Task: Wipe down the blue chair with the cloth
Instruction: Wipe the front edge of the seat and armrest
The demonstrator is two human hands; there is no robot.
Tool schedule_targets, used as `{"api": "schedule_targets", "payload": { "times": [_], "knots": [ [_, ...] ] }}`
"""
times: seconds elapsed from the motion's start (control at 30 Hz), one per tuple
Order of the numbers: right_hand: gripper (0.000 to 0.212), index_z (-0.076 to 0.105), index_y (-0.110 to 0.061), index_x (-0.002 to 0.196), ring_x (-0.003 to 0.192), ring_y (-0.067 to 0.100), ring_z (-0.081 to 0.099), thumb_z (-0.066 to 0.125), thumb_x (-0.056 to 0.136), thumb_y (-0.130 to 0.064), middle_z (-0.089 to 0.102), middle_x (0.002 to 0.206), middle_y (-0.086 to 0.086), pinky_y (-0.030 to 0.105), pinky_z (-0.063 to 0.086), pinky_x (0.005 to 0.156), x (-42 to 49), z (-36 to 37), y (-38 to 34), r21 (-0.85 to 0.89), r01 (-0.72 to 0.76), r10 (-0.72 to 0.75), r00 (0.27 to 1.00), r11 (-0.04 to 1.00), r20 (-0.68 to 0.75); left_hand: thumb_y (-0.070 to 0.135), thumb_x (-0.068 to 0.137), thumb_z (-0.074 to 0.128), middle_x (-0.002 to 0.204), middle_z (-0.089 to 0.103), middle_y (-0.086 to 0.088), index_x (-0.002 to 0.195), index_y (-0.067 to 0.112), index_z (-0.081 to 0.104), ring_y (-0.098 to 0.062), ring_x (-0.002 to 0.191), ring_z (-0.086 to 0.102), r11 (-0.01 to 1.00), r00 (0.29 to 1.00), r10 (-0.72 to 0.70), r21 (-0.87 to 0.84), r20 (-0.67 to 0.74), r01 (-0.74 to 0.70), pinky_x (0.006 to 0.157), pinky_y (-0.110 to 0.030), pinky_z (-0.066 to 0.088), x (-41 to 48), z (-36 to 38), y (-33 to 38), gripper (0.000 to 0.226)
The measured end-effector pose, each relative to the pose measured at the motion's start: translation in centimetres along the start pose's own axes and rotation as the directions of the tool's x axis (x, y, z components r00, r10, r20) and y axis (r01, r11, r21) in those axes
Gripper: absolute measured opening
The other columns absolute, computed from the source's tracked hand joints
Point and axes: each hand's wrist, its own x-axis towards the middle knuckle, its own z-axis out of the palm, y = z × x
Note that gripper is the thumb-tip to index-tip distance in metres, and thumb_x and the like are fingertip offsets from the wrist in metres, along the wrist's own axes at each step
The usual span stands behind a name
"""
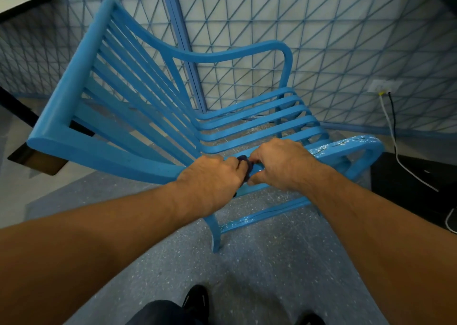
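Two grips, left hand (212, 176) and right hand (279, 164), clamp the cloth (243, 162) bunched between them on the blue chair (61, 107). Beyond the right grip its armrest (346, 144) glistens, likely wiped; seat slats (259, 123) and backrest (118, 89) seemingly remain.

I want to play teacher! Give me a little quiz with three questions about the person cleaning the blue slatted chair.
1. True or false: nobody is touching the small dark cloth.
2. Which part of the blue slatted wooden chair are the left hand and the right hand on? A) the top rail B) the near armrest C) the far armrest
3. Fill the gap: the two thin cables on the right run up to a white ___ on the wall.

Key: 1 false, the left hand holds it. 2 B. 3 outlet.
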Motion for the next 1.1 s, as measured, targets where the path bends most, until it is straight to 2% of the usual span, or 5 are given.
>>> {"api": "schedule_targets", "payload": {
  "times": [0.2,0.67,0.8,0.93,1.1],
  "knots": [
    [0.053,0.060,-0.031,0.124,0.105,0.019,0.054,0.067,0.079,-0.058,0.063,0.112,-0.004,0.037,0.046,0.091,-0.4,-0.3,-0.2,-0.008,-0.019,0.019,1.000,1.000,0.015,0.022,0.098,0.044,0.123,0.053,-0.008,0.144,0.018,0.032,-0.029,0.101,0.058,0.999,0.998,0.050,-0.013,-0.024,-0.051,0.084,-0.042,0.049,-3.6,-0.3,-2.5,0.048],
    [0.042,0.064,-0.030,0.116,0.093,0.018,0.057,0.067,0.081,-0.054,0.063,0.100,-0.003,0.032,0.046,0.075,-0.4,-0.2,-0.6,-0.040,-0.025,0.025,1.000,0.999,0.001,0.012,0.097,0.029,0.113,0.057,-0.014,0.138,0.005,0.036,-0.033,0.095,0.060,0.999,0.997,-0.020,0.035,-0.073,0.023,0.076,-0.042,0.048,-0.8,0.2,0.5,0.042],
    [0.047,0.058,-0.033,0.124,0.099,0.018,0.055,0.068,0.082,-0.052,0.061,0.112,-0.004,0.036,0.049,0.083,-0.5,-0.3,0.0,-0.001,-0.003,0.003,0.998,1.000,0.066,0.014,0.098,0.039,0.114,0.057,-0.015,0.142,0.005,0.032,-0.033,0.094,0.059,0.997,0.997,-0.001,0.081,-0.072,0.006,0.078,-0.043,0.048,-3.4,0.1,-0.9,0.045],
    [0.065,0.046,-0.031,0.134,0.117,0.022,0.052,0.072,0.078,-0.051,0.055,0.130,-0.004,0.043,0.047,0.097,-0.8,-1.2,2.2,-0.061,0.002,0.003,0.997,0.998,0.082,0.018,0.096,0.034,0.100,0.058,-0.014,0.130,0.005,0.045,-0.031,0.081,0.058,0.978,0.995,-0.073,0.190,-0.066,0.085,0.068,-0.041,0.044,-5.2,-0.1,-2.0,0.038],
    [0.047,0.056,-0.033,0.121,0.100,0.017,0.053,0.067,0.081,-0.053,0.059,0.116,-0.006,0.033,0.045,0.080,-1.3,-2.1,6.0,-0.148,-0.066,0.082,0.990,0.987,0.110,0.046,0.100,0.035,0.091,0.058,-0.008,0.109,0.011,0.051,-0.027,0.075,0.056,0.978,0.984,-0.149,0.135,-0.096,0.161,0.060,-0.038,0.036,-2.2,1.3,-0.2,0.040]
  ]
}}
